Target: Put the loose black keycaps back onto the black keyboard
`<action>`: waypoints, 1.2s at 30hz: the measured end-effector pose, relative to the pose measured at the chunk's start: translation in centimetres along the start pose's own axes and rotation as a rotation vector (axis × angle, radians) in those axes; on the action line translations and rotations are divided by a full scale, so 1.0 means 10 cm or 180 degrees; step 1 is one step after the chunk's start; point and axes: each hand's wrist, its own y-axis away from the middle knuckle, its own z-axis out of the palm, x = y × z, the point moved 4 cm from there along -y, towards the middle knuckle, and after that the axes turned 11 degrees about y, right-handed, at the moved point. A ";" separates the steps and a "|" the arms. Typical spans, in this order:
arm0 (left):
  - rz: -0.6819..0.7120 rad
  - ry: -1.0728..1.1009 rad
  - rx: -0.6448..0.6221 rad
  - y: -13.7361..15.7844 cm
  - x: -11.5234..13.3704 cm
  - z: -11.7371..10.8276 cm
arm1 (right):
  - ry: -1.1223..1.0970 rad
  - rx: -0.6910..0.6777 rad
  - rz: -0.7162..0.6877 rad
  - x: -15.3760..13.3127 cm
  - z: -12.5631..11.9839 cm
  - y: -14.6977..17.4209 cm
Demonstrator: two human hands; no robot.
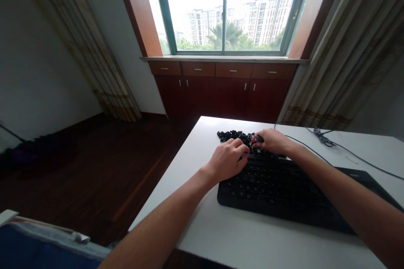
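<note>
A black keyboard (268, 178) lies on the white table, its key area showing small round bumps where keycaps are off. Against its far left edge is a heap of loose black keycaps (232, 135). My left hand (229, 159) rests at the keyboard's upper left corner, fingers curled and bent together beside the heap; whatever they pinch is hidden. My right hand (272, 141) is just to the right, above the far edge, its thumb and fingers closed on a small rounded black object (259, 139). The fingertips of both hands are close together, near the heap.
The white table (198, 227) has its left edge near my left forearm. A black cable (325, 138) lies bundled at the back right. Beyond stand a red-brown cabinet (202, 92) and a window. A blue item (41, 248) with a pale frame is at lower left.
</note>
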 end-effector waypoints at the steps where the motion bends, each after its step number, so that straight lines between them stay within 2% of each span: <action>1: -0.0001 0.0005 -0.0009 0.00 0.00 0.00 | -0.0126 0.0073 0.0003 0.01 0.00 0.01; 5: -0.0034 0.0090 -0.0004 0.00 0.00 -0.02 | -0.0794 0.0281 0.0029 0.05 -0.02 0.06; 10: -0.0290 0.0641 0.0247 0.00 -0.01 -0.03 | -0.1839 0.0228 -0.0010 0.07 -0.09 0.22; 16: -0.1132 0.2651 0.0535 -0.04 -0.07 0.04 | -0.3068 0.0026 0.0081 -0.07 -0.20 0.49; 20: -0.1311 0.3877 0.0475 -0.06 -0.04 0.09 | -0.3799 -0.0240 0.0195 -0.21 -0.16 0.59; 22: -0.1335 0.4273 0.0457 -0.07 -0.02 0.10 | -0.4118 -0.0340 0.0219 -0.27 -0.13 0.61; 30: -0.1589 0.4527 0.0664 -0.07 -0.03 0.08 | -0.4880 -0.0505 0.0297 -0.33 -0.06 0.65; 36: -0.1297 0.3952 0.0600 -0.06 0.02 0.03 | -0.5088 -0.0513 0.0446 -0.16 -0.02 0.77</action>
